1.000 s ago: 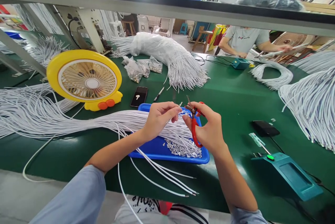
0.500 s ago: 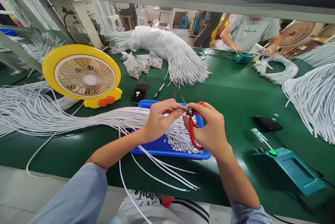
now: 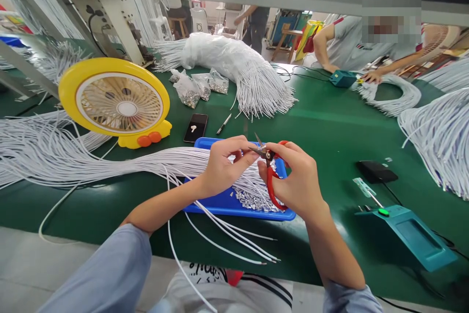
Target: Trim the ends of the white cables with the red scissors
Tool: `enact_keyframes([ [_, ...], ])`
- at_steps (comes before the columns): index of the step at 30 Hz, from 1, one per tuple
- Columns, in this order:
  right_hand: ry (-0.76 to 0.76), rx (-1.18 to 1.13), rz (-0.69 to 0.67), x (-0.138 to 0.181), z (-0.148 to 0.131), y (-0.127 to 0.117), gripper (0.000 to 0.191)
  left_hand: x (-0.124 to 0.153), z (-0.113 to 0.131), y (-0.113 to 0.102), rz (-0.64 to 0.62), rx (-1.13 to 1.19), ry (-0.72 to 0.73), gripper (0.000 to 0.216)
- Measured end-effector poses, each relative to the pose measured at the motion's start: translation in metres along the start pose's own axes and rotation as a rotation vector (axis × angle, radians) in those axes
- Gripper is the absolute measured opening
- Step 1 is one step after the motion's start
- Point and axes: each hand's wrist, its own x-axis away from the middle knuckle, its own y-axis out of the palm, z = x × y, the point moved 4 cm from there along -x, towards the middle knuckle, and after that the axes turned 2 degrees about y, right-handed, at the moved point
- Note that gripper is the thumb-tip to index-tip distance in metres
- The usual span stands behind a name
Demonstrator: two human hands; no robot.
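R hand point(image 3: 296, 178): fingers curled round the red handles of the scissors point(image 3: 270, 181), blades slightly apart, right at the L hand's fingertips. L hand point(image 3: 227, 164): thumb & fingertips pressed tog.; what they pinch is hidden, can't tell. Below both hands: blue tray point(image 3: 278, 216) w/ small metal pcs. point(image 3: 251, 199). White wire bundle point(image 3: 146, 164) runs from L of the L hand, under it, into the tray; loose wires point(image 3: 242, 249) extend nearer the body. Beyond the hands: phone point(image 3: 195, 130), pen point(image 3: 223, 124), bagged parts point(image 3: 188, 91). L of the hands: yellow fan point(image 3: 113, 64). R of them: teal device point(image 3: 414, 235); co-worker point(image 3: 348, 44) beyond.
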Motion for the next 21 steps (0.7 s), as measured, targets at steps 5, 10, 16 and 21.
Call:
enact_keyframes([
  [5,0.020,0.000,-0.017,0.000,0.000,-0.001,0.026,-0.001,0.003,-0.002,0.008,-0.042,0.110,0.008],
  [10,0.034,-0.046,-0.044,0.001,-0.003,0.002,0.026,-0.001,0.005,-0.002,-0.018,-0.071,0.170,0.009],
  [16,0.181,-0.024,-0.096,-0.004,0.017,-0.004,0.023,-0.006,-0.013,-0.006,0.050,0.212,-0.021,0.008],
  [21,0.300,-0.293,0.038,-0.008,0.033,-0.023,0.013,-0.010,-0.024,-0.008,0.073,0.319,-0.199,0.014],
])
